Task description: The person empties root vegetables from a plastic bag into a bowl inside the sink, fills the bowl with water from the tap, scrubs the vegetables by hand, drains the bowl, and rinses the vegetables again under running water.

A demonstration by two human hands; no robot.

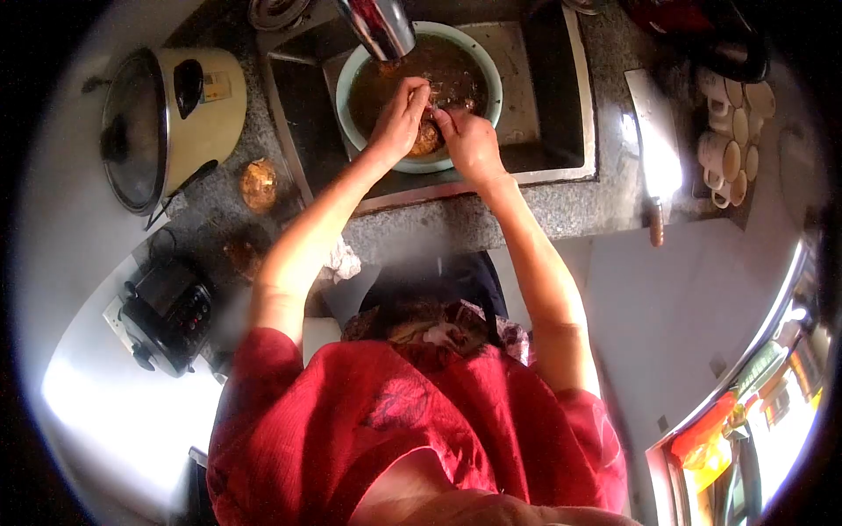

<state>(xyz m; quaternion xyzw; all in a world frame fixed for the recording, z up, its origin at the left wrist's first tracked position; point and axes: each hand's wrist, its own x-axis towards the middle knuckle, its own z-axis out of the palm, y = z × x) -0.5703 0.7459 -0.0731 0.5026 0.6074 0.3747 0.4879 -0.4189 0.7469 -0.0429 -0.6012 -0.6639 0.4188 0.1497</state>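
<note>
A pale green basin [495,92] holding brown water stands in the metal sink. Over its near side, my left hand [402,120] has its fingers curled together; whatever lies between them is too small to name. Close on its right, my right hand [471,143] is closed, thumb against fingers, around something I cannot make out. A brown, rough, round item [425,138] shows between and below both hands, inside the basin. The shiny faucet [383,31] hangs just above the hands.
A cream cooker [209,105] and a peeled-looking brown item [259,185] are on the left counter. To the right lie a wide-bladed knife [656,145] and several cups [721,158]. The metal sink edge [553,175] runs along the near side.
</note>
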